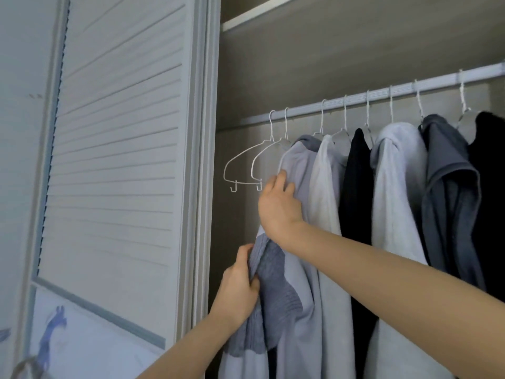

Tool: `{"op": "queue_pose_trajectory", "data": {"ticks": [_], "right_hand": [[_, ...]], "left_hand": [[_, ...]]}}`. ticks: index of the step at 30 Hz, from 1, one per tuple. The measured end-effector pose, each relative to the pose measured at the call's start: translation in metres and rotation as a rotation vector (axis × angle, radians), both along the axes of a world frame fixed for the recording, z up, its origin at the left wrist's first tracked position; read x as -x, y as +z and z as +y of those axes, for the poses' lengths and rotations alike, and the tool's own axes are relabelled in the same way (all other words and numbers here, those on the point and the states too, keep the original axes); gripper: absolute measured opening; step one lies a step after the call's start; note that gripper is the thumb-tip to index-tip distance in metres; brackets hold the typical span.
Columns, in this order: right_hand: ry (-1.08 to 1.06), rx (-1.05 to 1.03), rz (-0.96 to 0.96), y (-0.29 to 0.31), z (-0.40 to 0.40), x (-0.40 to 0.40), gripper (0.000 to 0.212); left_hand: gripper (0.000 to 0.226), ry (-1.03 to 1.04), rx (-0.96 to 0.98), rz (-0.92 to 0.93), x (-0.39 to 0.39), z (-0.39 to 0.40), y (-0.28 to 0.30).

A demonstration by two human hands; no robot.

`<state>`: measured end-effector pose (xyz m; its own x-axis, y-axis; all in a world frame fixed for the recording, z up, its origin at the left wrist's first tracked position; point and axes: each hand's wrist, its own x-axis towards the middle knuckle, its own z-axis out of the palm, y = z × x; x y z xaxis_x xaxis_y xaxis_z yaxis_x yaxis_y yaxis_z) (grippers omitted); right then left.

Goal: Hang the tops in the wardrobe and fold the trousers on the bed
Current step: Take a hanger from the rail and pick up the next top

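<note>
Both hands on the blue top (297,170), leftmost garment on the rail (382,93). L hand (240,285) pinches a bunch of its darker ribbed cuff/sleeve low down, fingers curled round the cloth. R hand (278,206) sits higher at the top's left edge, just under the shoulder, fingers curled into the fabric; thumb side hidden, so can't tell how firm that hold is.

Progress, judged from this view:
- top is already on a hanger and on the rail, at the rail's left end, touching the white top (326,181) next to it
- 6 garments hang in total; can't tell which were there from the start
- 2 bare hangers (240,165) at the far left end of the rail, so room for approx 2 more tops
- looks like straightening the sleeve/drape, not hanging proper
- bed and trousers out of view, no evidence on the folding half; assume still to do

Pose: R arm comes in from lower right, reaching up and left, wrist bent up toward the shoulder seam. L forearm rises from the bottom edge, hand near the door (120,149) frame, below the R hand.
</note>
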<state>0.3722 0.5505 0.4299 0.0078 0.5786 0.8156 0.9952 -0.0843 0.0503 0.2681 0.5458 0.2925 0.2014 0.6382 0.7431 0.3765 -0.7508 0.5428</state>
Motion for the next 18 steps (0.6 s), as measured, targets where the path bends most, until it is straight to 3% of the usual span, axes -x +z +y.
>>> {"op": "queue_pose_trajectory", "data": {"ticks": [2,7,10,14,18], "right_hand": [[0.024,0.066,-0.042,-0.011,-0.019,-0.002,0.073],[0.042,0.12,-0.14,-0.051,-0.07,-0.012,0.06],[0.037,0.148,-0.207,-0.085,-0.103,-0.02,0.064],[0.135,0.231,-0.246,-0.133,-0.151,-0.021,0.061],[0.28,0.249,-0.24,-0.182,-0.203,-0.014,0.057]], "left_hand": [[0.05,-0.006,0.048,0.001,0.004,-0.014,-0.017],[0.041,0.02,0.158,0.052,0.02,-0.052,-0.057],[0.045,0.08,0.178,0.098,0.033,-0.078,-0.081],[0.051,0.086,0.313,0.107,0.052,-0.127,-0.116],[0.043,0.119,0.355,0.18,0.078,-0.186,-0.142]]}}
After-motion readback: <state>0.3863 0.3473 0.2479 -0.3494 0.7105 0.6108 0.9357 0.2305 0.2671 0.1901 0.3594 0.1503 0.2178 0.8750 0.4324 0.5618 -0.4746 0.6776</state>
